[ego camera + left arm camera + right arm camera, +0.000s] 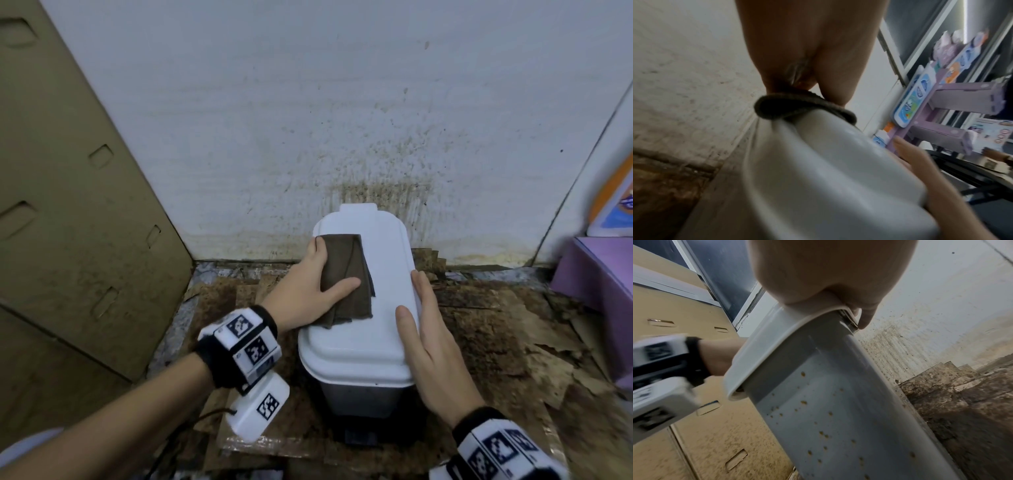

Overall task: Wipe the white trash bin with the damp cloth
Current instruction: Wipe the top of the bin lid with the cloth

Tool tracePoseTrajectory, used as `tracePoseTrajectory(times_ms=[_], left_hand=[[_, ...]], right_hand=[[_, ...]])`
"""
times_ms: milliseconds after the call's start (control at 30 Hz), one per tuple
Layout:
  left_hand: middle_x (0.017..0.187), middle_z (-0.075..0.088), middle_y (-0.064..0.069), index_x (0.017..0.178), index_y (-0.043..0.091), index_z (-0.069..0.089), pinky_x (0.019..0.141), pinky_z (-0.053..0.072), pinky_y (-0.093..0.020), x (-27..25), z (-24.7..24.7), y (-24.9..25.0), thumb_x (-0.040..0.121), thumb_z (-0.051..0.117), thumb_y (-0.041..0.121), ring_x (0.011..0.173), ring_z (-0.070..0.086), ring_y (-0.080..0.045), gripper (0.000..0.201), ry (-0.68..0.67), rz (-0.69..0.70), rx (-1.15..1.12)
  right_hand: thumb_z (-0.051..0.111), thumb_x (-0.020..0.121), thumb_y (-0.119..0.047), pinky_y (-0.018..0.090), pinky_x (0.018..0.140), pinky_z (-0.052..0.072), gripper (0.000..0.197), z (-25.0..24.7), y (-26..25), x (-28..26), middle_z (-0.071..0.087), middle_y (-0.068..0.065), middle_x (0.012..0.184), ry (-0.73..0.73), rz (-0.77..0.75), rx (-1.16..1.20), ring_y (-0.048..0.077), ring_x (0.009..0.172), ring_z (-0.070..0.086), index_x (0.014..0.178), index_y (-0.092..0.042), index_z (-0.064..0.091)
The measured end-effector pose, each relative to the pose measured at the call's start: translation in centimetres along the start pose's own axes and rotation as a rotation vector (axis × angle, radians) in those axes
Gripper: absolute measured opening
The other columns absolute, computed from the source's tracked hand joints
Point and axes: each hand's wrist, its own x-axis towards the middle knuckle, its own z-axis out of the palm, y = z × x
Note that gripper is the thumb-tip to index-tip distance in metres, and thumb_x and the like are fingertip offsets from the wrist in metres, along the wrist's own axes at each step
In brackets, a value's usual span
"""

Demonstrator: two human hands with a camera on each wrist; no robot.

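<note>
The white trash bin [363, 387] stands against the wall with its lid [387, 260] closed. A folded brown cloth [346, 263] lies on the lid's left half. My left hand [320, 270] presses it down, thumb stretched across the cloth and a fingertip at its far corner. In the left wrist view the cloth [803, 105] is bunched between my palm [807, 48] and the lid [828, 162]. My right hand [419, 301] lies flat along the lid's right edge, with the thumb on top. In the right wrist view the bin's side [838, 418] carries brown specks.
A tall cardboard panel [68, 205] leans close on the left. The white wall [342, 137] behind the bin is spattered brown. Stained cardboard sheets [513, 342] cover the floor. A purple shelf [599, 274] with packages stands at the right. A dark pedal [359, 438] sits at the bin's foot.
</note>
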Motion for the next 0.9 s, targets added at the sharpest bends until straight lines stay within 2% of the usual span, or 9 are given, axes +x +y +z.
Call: tracePoseTrajectory(times_ms=[167, 267, 333, 433, 533, 633, 733, 833, 900], left_hand=[[0.169, -0.015, 0.011, 0.162, 0.022, -0.010, 0.115, 0.027, -0.017, -5.3, 1.9, 1.0, 0.092, 0.054, 0.063, 0.153, 0.018, -0.010, 0.103, 0.067, -0.049, -0.033], [0.166, -0.021, 0.014, 0.162, 0.023, -0.011, 0.102, 0.006, 0.006, -7.1, 3.0, 1.5, 0.094, 0.051, 0.062, 0.148, 0.000, 0.005, 0.099, 0.112, -0.054, -0.046], [0.165, -0.025, 0.013, 0.161, 0.021, -0.014, 0.097, -0.007, 0.010, -7.3, 3.6, 1.9, 0.098, 0.045, 0.060, 0.147, -0.012, 0.006, 0.094, 0.138, -0.041, -0.014], [0.164, -0.033, 0.007, 0.159, 0.016, -0.020, 0.107, -0.018, -0.004, -6.9, 4.4, 2.5, 0.102, 0.035, 0.058, 0.149, -0.027, -0.001, 0.090, 0.158, -0.018, 0.089], [0.163, -0.035, 0.000, 0.158, 0.011, -0.021, 0.120, -0.019, -0.023, -6.6, 4.7, 3.2, 0.103, 0.025, 0.060, 0.148, -0.036, -0.008, 0.086, 0.133, -0.039, 0.240], [0.164, -0.031, -0.006, 0.158, 0.007, -0.018, 0.125, -0.014, -0.042, -6.4, 5.0, 4.3, 0.104, 0.014, 0.060, 0.150, -0.034, -0.015, 0.082, 0.113, -0.035, 0.471], [0.167, -0.020, -0.012, 0.159, 0.003, -0.010, 0.123, -0.015, -0.045, -5.6, 6.1, 5.7, 0.103, 0.012, 0.060, 0.154, -0.025, -0.020, 0.083, 0.108, 0.012, 0.541], [0.169, -0.007, -0.017, 0.160, 0.001, 0.000, 0.123, -0.014, -0.046, -4.6, 7.8, 7.1, 0.099, 0.004, 0.061, 0.157, -0.014, -0.024, 0.086, 0.122, 0.042, 0.507], [0.169, -0.004, -0.018, 0.160, -0.001, 0.004, 0.125, -0.013, -0.047, -4.1, 8.8, 8.1, 0.097, -0.008, 0.064, 0.157, -0.010, -0.027, 0.091, 0.143, 0.031, 0.497]], right_hand=[[0.029, 0.093, -0.071, 0.021, 0.119, 0.014, 0.073, 0.0, -0.2, -0.3, 0.003, -0.035, 0.162, 0.004, 0.004, -0.011, -0.018, 0.146, 0.006, 0.157, -0.050, -0.001], [0.028, 0.092, -0.073, 0.020, 0.119, 0.013, 0.077, 0.0, -0.2, -0.3, 0.003, -0.034, 0.163, 0.008, 0.008, -0.017, -0.016, 0.147, 0.006, 0.157, -0.048, -0.002], [0.027, 0.090, -0.077, 0.020, 0.120, 0.013, 0.079, 0.0, -0.3, -0.2, 0.003, -0.034, 0.163, 0.010, 0.007, -0.013, -0.015, 0.147, 0.007, 0.158, -0.048, -0.002], [0.025, 0.087, -0.080, 0.019, 0.121, 0.011, 0.083, 0.0, -0.2, -0.2, 0.004, -0.033, 0.163, 0.018, 0.001, -0.002, -0.017, 0.147, 0.006, 0.158, -0.046, -0.002], [0.023, 0.086, -0.081, 0.015, 0.118, 0.011, 0.086, -0.1, -0.1, -0.3, 0.004, -0.032, 0.164, 0.023, -0.005, 0.002, -0.017, 0.146, 0.007, 0.159, -0.044, -0.001], [0.019, 0.089, -0.075, 0.011, 0.109, 0.018, 0.083, -0.3, -0.6, -0.2, 0.011, -0.028, 0.161, 0.026, -0.013, -0.081, -0.011, 0.142, 0.020, 0.161, -0.037, 0.004], [0.018, 0.096, -0.067, 0.012, 0.103, 0.019, 0.071, -1.4, -0.9, 0.4, 0.021, -0.029, 0.150, 0.024, -0.009, -0.122, -0.004, 0.139, 0.026, 0.159, -0.034, 0.020], [0.013, 0.094, -0.075, 0.021, 0.117, 0.020, 0.064, -3.0, -0.7, 1.3, 0.027, -0.023, 0.158, 0.042, -0.011, -0.113, 0.006, 0.149, 0.027, 0.147, -0.048, 0.036], [0.013, 0.082, -0.090, 0.034, 0.123, 0.024, 0.058, -3.7, -0.5, 1.8, 0.042, -0.017, 0.155, 0.079, 0.033, 0.010, 0.005, 0.145, 0.036, 0.123, -0.069, 0.049]])
